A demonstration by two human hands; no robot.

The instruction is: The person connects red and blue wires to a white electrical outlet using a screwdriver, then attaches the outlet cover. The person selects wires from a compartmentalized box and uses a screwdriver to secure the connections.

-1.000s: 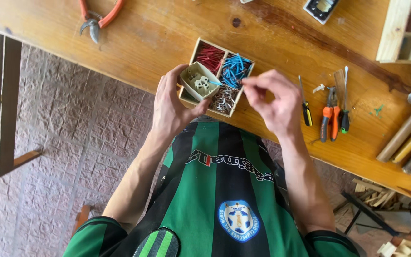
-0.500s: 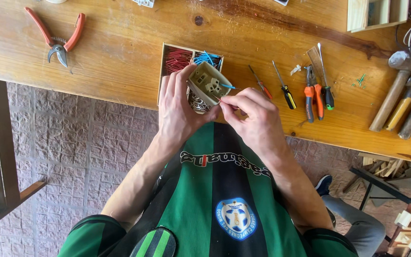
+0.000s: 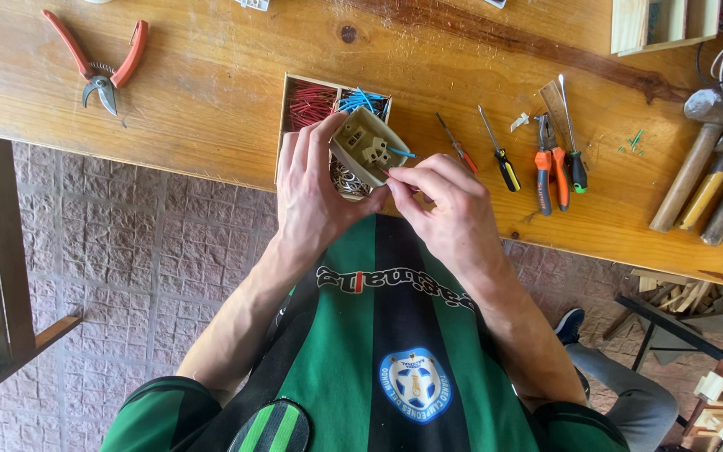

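My left hand (image 3: 311,197) grips a small beige plastic electrical part (image 3: 366,151), tilted, just above a wooden compartment box (image 3: 288,100) on the workbench. My right hand (image 3: 445,205) pinches a thin red wire at the part's lower edge. A short blue wire sticks out of the part on its right side. The box holds red wire pieces (image 3: 310,105), blue wire pieces (image 3: 363,100) and small metal bits, partly hidden by my hands.
Red-handled pliers (image 3: 98,63) lie at the far left of the wooden bench (image 3: 211,100). Screwdrivers (image 3: 495,151) and orange-handled pliers (image 3: 550,163) lie right of the box, hammers (image 3: 713,159) at the far right. A wooden crate (image 3: 663,23) stands at the back.
My left hand has lifted the beige part out of the box area and tilted it. My right hand has moved from the box to the part's edge with a wire.
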